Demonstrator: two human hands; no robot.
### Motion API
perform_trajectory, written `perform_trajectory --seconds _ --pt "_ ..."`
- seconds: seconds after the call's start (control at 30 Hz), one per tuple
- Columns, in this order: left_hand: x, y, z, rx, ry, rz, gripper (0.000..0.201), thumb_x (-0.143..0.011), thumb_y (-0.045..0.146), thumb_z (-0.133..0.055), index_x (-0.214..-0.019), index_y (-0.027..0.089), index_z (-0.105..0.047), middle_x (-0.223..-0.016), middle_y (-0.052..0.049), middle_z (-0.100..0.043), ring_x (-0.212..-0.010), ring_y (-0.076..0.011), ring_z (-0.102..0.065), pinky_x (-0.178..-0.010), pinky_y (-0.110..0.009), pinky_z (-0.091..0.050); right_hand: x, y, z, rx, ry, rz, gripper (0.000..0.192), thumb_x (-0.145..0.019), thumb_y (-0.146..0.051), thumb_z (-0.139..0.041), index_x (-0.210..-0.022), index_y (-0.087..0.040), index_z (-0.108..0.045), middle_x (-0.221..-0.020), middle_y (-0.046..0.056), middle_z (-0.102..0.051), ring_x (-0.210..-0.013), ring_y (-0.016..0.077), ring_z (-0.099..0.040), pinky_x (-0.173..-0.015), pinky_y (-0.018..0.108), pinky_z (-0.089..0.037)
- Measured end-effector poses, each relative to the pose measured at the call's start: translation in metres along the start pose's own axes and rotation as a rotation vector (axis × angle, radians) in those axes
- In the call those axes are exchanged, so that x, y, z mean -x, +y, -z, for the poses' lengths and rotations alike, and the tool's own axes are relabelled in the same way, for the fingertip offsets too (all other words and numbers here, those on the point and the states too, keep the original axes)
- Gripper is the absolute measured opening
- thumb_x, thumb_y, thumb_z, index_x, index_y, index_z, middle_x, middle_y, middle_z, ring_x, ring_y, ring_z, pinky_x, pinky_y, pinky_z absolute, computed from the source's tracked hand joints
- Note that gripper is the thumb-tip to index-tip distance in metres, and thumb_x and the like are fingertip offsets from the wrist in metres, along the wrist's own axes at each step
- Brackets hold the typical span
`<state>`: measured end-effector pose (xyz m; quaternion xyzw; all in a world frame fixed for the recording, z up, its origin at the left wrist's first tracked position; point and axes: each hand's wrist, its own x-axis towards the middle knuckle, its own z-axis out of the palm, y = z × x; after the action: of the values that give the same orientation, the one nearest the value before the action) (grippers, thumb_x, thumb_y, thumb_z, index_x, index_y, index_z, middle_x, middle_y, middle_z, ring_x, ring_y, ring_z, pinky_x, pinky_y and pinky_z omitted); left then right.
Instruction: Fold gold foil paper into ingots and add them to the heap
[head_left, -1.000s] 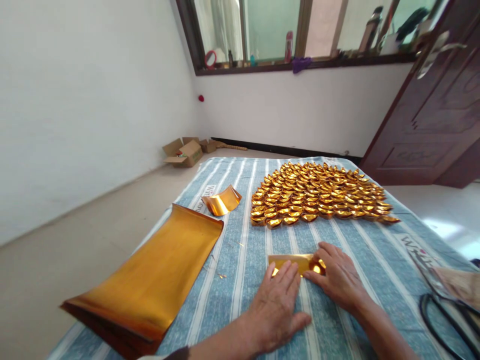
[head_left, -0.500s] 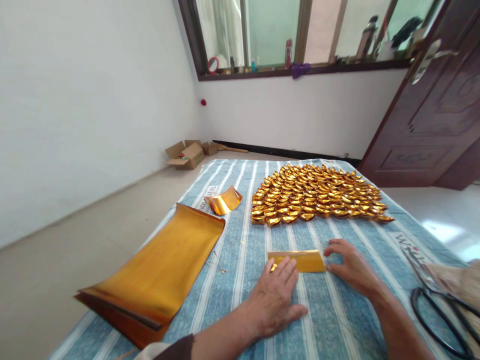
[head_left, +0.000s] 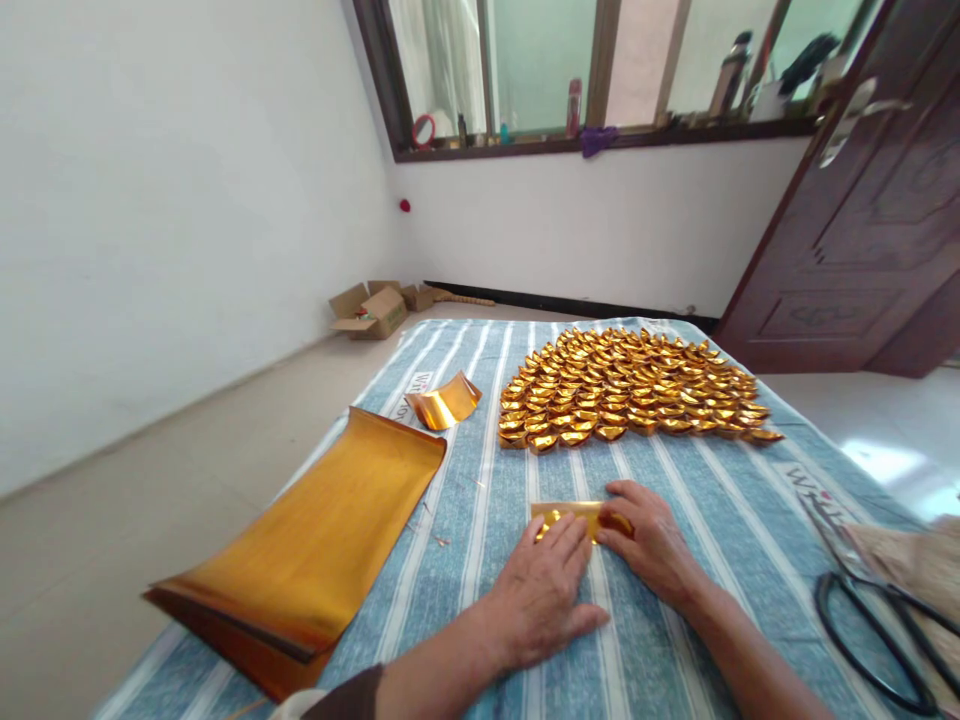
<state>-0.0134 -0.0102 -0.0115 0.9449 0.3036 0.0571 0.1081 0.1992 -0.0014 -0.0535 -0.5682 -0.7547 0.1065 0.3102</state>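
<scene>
- Your left hand [head_left: 544,590] lies flat, fingers spread, pinning the gold foil strip [head_left: 564,514] to the striped worktop [head_left: 697,500].
- Your right hand [head_left: 651,540] presses its far end, at three o'clock, clutching nothing.
- You seem mid-crease; next, likely a firm, even fold.

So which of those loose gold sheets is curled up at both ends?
The small gold sheet beyond the big flat stack; its two ends curl upward, while the folded strip lies pressed flat under both hands.
</scene>
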Motion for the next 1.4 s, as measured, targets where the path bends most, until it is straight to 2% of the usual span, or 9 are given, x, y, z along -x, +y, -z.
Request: perform_trajectory --seconds 0.27,0.47,0.67,0.83,1.07,1.2,1.27,1.4 --pt "0.01 -0.018 0.006 -0.028 0.014 -0.023 0.055 -0.095 0.055 -0.038 -0.137 0.02 -0.044 -0.144 -0.011 -0.046 -0.136 -0.0258 -0.038 -0.113 -0.056 -0.019 -0.002 -0.004 0.002 -0.041 -0.015 -0.034 0.007 -0.076 -0.022 -0.068 -0.083 -0.022 -0.069 -0.114 0.01 -0.063 -0.109 0.0278 -0.056 -0.095 0.046 -0.041" --pt "0.024 -0.029 0.016 -0.122 0.072 0.007 0.043 -0.091 0.045 -0.053 -0.126 0.02 -0.056 -0.143 -0.013 -0.047 -0.134 -0.0292 -0.041 -0.108 -0.06 -0.027 -0.004 -0.006 0.004 -0.059 -0.02 -0.044 0.01 -0.075 -0.02 -0.069 -0.084 -0.021 -0.069 -0.113 0.011 -0.063 -0.109 0.0282 -0.056 -0.095 0.046 -0.04" --pt "0.034 -0.036 0.016 -0.167 0.116 0.029 0.038 -0.089 0.038 -0.058 -0.123 0.021 -0.058 -0.14 -0.013 -0.051 -0.131 -0.032 -0.045 -0.104 -0.063 -0.032 -0.004 -0.006 0.004 -0.062 -0.014 -0.04 0.008 -0.074 -0.02 -0.069 -0.082 -0.02 -0.069 -0.111 0.011 -0.064 -0.107 0.0282 -0.057 -0.093 0.045 -0.041" --pt "0.036 -0.037 0.015 -0.174 0.076 0.065 0.039 -0.088 0.034 -0.061 -0.125 0.021 -0.057 -0.14 -0.013 -0.05 -0.131 -0.0355 -0.043 -0.1 -0.068 -0.034 -0.005 -0.006 0.004 -0.066 -0.008 -0.041 0.008 -0.074 -0.021 -0.069 -0.082 -0.02 -0.07 -0.111 0.011 -0.064 -0.107 0.0282 -0.057 -0.093 0.045 -0.042" --pt "0.042 -0.04 0.023 -0.172 0.008 0.121 0.038 -0.086 0.029 -0.063 -0.123 0.022 -0.058 -0.143 -0.012 -0.047 -0.133 -0.0362 -0.04 -0.099 -0.07 -0.033 -0.005 -0.008 0.006 -0.069 -0.016 -0.069 0.01 -0.074 -0.02 -0.068 -0.083 -0.02 -0.07 -0.113 0.011 -0.063 -0.109 0.0278 -0.056 -0.096 0.044 -0.04" --pt "0.044 -0.039 0.027 -0.13 0.043 0.113 0.032 -0.086 0.024 -0.062 -0.118 0.022 -0.06 -0.142 -0.011 -0.049 -0.133 -0.0352 -0.04 -0.1 -0.066 -0.036 -0.005 -0.005 0.007 -0.077 -0.012 -0.086 0.008 -0.075 -0.021 -0.067 -0.082 -0.02 -0.071 -0.112 0.011 -0.063 -0.108 0.0269 -0.057 -0.096 0.043 -0.041" --pt "0.042 -0.038 0.028 -0.119 0.068 0.108 0.023 -0.085 0.021 -0.061 -0.108 0.02 -0.063 -0.142 -0.011 -0.049 -0.134 -0.0356 -0.039 -0.101 -0.065 -0.036 -0.005 -0.004 0.008 -0.072 -0.017 -0.092 0.009 -0.075 -0.022 -0.067 -0.082 -0.02 -0.072 -0.113 0.011 -0.063 -0.108 0.0268 -0.057 -0.096 0.043 -0.041" --pt "0.033 -0.033 0.027 -0.115 0.192 0.123 0.008 -0.086 0.016 -0.057 -0.09 0.016 -0.064 -0.137 -0.015 -0.053 -0.131 -0.0338 -0.044 -0.103 -0.06 -0.037 -0.005 -0.003 0.009 -0.05 -0.023 -0.11 0.011 -0.075 -0.024 -0.068 -0.084 -0.021 -0.073 -0.115 0.01 -0.062 -0.11 0.0274 -0.056 -0.097 0.044 -0.04"
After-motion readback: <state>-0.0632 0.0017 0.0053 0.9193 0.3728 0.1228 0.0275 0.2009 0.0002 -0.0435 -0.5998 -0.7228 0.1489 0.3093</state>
